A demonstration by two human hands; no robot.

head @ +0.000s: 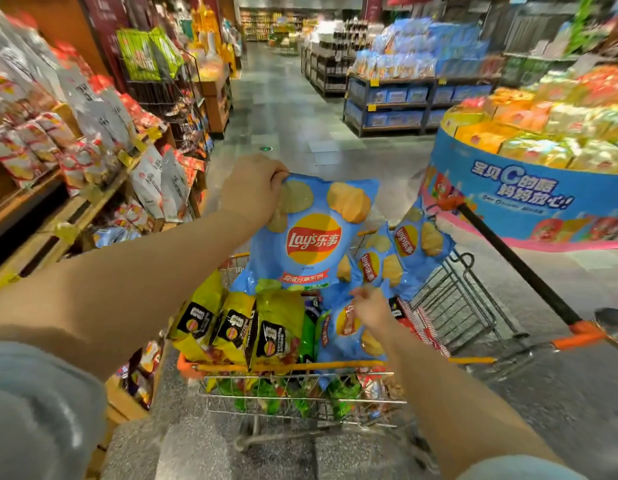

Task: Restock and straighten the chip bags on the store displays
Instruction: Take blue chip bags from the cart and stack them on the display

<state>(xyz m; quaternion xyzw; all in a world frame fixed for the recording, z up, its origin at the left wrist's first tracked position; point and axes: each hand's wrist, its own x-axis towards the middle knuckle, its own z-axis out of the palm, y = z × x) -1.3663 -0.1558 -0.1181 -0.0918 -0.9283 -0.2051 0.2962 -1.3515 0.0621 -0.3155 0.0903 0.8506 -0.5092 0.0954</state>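
My left hand pinches the top corner of a big blue chip bag, which hangs above the cart at twelve o'clock. My right hand, down at one o'clock, has its fingers curled on a smaller blue bag lying in the cart beside the yellow bags. Shelves of bags stand at ten o'clock.

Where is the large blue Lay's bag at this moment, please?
In the head view, the large blue Lay's bag hangs centre frame from the left hand, above the shopping cart and its yellow bags.
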